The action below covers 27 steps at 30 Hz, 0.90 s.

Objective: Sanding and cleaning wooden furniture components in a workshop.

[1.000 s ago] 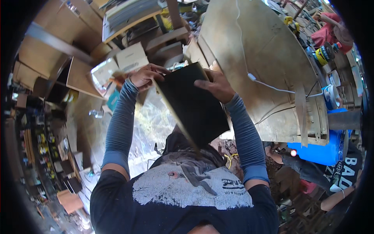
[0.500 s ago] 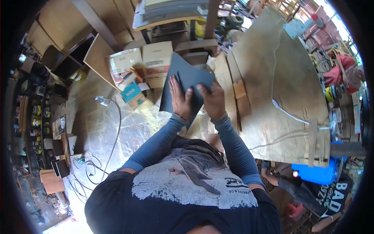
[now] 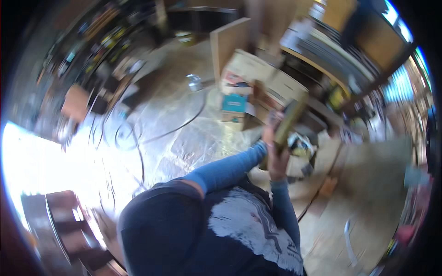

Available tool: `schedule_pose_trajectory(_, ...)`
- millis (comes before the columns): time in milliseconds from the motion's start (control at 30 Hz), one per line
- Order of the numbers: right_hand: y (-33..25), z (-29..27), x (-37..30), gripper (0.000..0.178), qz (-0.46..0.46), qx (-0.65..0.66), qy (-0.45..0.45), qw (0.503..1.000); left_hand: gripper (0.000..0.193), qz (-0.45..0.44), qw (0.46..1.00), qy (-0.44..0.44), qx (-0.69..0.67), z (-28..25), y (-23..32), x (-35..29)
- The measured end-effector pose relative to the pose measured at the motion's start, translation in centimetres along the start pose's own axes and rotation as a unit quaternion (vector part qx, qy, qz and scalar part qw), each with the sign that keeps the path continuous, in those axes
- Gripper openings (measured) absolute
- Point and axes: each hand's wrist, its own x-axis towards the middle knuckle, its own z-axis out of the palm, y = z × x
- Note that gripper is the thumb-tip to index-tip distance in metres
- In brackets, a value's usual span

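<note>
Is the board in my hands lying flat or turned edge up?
Edge up: the board shows mainly its narrow, yellowish edge between the left hand and right hand, though blurred.

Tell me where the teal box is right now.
In the head view, the teal box sits just above the picture's middle, below a larger cardboard carton and to the left of the person's left hand.
</note>
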Motion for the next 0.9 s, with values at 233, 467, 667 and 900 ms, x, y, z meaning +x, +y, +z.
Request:
schedule_pose_trajectory(233,-5.9,-1.8,-0.5,0.063,0.101,0.24,0.052,0.964,0.07,-0.132,0.946,-0.124,0.269,2.2,13.8,1.0)
schedule_pose_trajectory(467,-1.9,-3.0,-1.6,0.06,0.237,0.363,-0.015,0.901,0.067,-0.138,0.935,0.021,0.325,-1.7,17.7,-3.6)
schedule_pose_trajectory(667,-7.0,0.8,-5.3,0.05,0.05,0.248,-0.202,0.946,0.075,-0.178,0.874,0.173,0.418,-5.9,14.8,-9.6)
schedule_pose_trajectory(900,-7.8,0.3,-6.4,0.048,-0.054,0.077,-0.133,0.987,0.062,-0.14,0.897,0.249,0.338,-4.9,11.1,-8.0)
